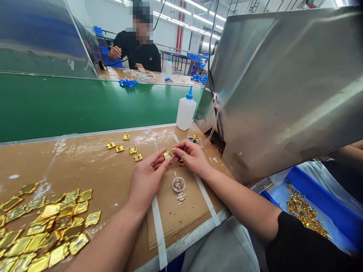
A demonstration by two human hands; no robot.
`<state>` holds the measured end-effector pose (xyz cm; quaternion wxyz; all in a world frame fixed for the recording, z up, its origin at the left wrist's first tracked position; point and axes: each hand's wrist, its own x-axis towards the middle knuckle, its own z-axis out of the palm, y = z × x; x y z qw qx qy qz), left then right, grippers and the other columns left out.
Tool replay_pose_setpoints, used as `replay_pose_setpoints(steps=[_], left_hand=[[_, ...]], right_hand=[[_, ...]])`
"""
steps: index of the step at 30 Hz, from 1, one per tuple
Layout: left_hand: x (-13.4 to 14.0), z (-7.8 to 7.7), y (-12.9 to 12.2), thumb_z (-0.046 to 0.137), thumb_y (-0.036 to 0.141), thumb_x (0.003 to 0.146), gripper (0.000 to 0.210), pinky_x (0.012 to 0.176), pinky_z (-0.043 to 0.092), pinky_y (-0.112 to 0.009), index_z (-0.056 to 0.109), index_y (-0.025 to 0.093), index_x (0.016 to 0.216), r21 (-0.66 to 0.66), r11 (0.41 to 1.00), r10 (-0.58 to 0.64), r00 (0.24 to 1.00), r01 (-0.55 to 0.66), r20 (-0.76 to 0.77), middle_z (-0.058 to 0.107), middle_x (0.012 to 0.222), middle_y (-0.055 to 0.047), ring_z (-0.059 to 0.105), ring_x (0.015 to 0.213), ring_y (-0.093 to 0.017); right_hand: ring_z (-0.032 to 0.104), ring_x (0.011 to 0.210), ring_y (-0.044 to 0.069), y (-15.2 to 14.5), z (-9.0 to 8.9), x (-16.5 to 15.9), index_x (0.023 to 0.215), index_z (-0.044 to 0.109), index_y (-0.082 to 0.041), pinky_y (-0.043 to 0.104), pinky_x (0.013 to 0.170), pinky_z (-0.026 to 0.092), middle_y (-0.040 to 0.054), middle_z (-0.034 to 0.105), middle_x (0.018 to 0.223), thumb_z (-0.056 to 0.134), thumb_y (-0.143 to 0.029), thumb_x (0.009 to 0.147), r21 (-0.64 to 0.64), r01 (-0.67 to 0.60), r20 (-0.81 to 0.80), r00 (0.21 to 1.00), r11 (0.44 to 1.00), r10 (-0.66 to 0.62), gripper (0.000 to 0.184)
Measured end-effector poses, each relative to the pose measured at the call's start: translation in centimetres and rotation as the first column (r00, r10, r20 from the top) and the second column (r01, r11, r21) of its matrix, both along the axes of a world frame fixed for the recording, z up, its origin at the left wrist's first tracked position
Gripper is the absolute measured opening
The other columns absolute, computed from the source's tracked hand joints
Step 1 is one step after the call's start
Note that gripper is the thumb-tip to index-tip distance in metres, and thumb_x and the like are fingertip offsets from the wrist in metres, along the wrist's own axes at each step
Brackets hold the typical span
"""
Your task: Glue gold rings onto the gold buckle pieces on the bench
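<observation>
Between thumb and fingers, my left hand (147, 173) pinches a small gold-coloured metal plate (167, 155). My right hand (191, 156) is closed on a tiny gold piece (173, 150), held right beside the plate; whether the two touch I cannot tell. Just under my right fingers lies a gold ring-shaped part (181, 163). Below the hands stands a small clear cup (178, 184) with a thin white stick leaning in it. Several finished-looking gold pieces (120, 149) lie beyond my left hand. A heap of flat gold plates (59, 219) spreads over the left of the table.
A white bottle with a blue cap (186, 111) stands at the cardboard-covered table's far edge. Behind runs a green belt (113, 105), with a co-worker (144, 54) across it. A metal hood (278, 87) rises at right, above a blue tray (337, 211) of small gold parts.
</observation>
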<state>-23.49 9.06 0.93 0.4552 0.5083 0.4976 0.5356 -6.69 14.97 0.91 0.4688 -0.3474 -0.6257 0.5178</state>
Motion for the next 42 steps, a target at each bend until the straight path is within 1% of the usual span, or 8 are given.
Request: replay_pose_setpoints(steps=[4, 12, 18, 23, 28, 33, 37, 42], left_hand=[[0.0, 0.2, -0.1, 0.073, 0.032, 0.09, 0.043, 0.096, 0.062, -0.038, 0.071, 0.019, 0.131, 0.026, 1.0, -0.015, 0.999, 0.016, -0.032, 0.081, 0.108, -0.007, 0.077, 0.1, -0.023], [0.1, 0.0, -0.1, 0.079, 0.042, 0.085, 0.044, 0.095, 0.061, -0.039, 0.074, 0.021, 0.123, 0.003, 0.999, 0.043, 0.999, -0.043, 0.004, 0.081, 0.104, -0.007, 0.077, 0.098, -0.024], [0.2, -0.1, 0.0, 0.084, 0.049, 0.079, 0.054, 0.093, 0.063, -0.041, 0.074, 0.022, 0.125, -0.026, 0.998, 0.062, 0.998, -0.061, 0.03, 0.081, 0.109, -0.009, 0.077, 0.101, -0.028], [0.2, 0.0, -0.1, 0.083, 0.05, 0.081, 0.053, 0.093, 0.063, -0.041, 0.074, 0.022, 0.125, -0.018, 0.998, 0.062, 0.998, -0.062, 0.022, 0.081, 0.11, -0.009, 0.077, 0.101, -0.028], [-0.2, 0.2, -0.2, 0.079, 0.042, 0.085, 0.044, 0.093, 0.063, -0.041, 0.075, 0.024, 0.125, 0.016, 0.996, 0.089, 0.993, -0.088, -0.076, 0.082, 0.101, -0.005, 0.078, 0.097, -0.026], [-0.5, 0.1, -0.2, 0.073, 0.037, 0.089, 0.038, 0.09, 0.063, -0.039, 0.075, 0.024, 0.125, 0.068, 0.996, 0.074, 0.979, -0.062, -0.19, 0.082, 0.1, -0.004, 0.078, 0.093, -0.024], [-0.5, 0.0, -0.3, 0.071, 0.035, 0.092, 0.034, 0.09, 0.063, -0.038, 0.075, 0.027, 0.125, 0.133, 0.989, 0.101, 0.952, -0.064, -0.29, 0.082, 0.101, -0.002, 0.079, 0.092, -0.024], [-0.4, 0.0, -0.3, 0.067, 0.034, 0.093, 0.034, 0.088, 0.064, -0.038, 0.075, 0.024, 0.125, 0.195, 0.979, 0.138, 0.907, -0.063, -0.399, 0.082, 0.103, -0.004, 0.079, 0.092, -0.025]], right_hand=[[0.061, 0.069, 0.012, -0.2, 0.1, 0.0, 0.096, 0.067, -0.02, 0.026, 0.065, 0.053, 0.0, 0.067, 0.082, 0.075, -0.052, 0.089, 0.077, -0.02, 0.029, 0.999, 0.997, 0.018, 0.034], [0.057, 0.062, 0.009, 0.4, 0.3, 0.1, 0.102, 0.063, -0.021, 0.024, 0.059, 0.052, -0.0035, 0.061, 0.076, 0.082, -0.054, 0.082, -0.213, -0.169, -0.29, 0.952, 0.962, 0.103, 0.043], [0.053, 0.06, 0.008, 0.2, 0.7, -0.1, 0.099, 0.064, -0.021, 0.021, 0.056, 0.049, -0.0051, 0.057, 0.072, 0.087, -0.049, 0.078, -0.269, -0.236, -0.399, 0.91, 0.934, 0.115, 0.041], [0.058, 0.064, 0.01, 0.2, 0.6, -0.2, 0.1, 0.065, -0.022, 0.023, 0.059, 0.053, -0.0034, 0.062, 0.076, 0.088, -0.055, 0.074, -0.275, -0.171, -0.344, 0.937, 0.946, 0.069, 0.048], [0.059, 0.064, 0.011, -0.1, 0.2, 0.2, 0.101, 0.068, -0.021, 0.024, 0.06, 0.051, -0.0003, 0.064, 0.081, 0.072, -0.047, 0.094, 0.041, -0.029, -0.049, 0.998, 0.999, 0.031, 0.027], [0.061, 0.09, 0.017, -0.4, 0.7, 0.7, 0.1, 0.071, -0.021, 0.031, 0.078, 0.053, 0.0055, 0.066, 0.099, 0.063, -0.032, 0.102, 0.486, -0.042, 0.253, 0.963, 0.873, -0.094, 0.014], [0.062, 0.097, 0.019, -0.4, 1.0, 0.8, 0.105, 0.071, -0.021, 0.035, 0.088, 0.054, 0.0067, 0.065, 0.101, 0.058, -0.028, 0.104, 0.588, -0.106, 0.344, 0.93, 0.802, -0.13, 0.015], [0.062, 0.096, 0.019, -0.5, 0.6, 0.7, 0.105, 0.072, -0.021, 0.036, 0.087, 0.055, 0.0074, 0.064, 0.101, 0.058, -0.026, 0.104, 0.624, -0.145, 0.371, 0.92, 0.767, -0.128, 0.015]])
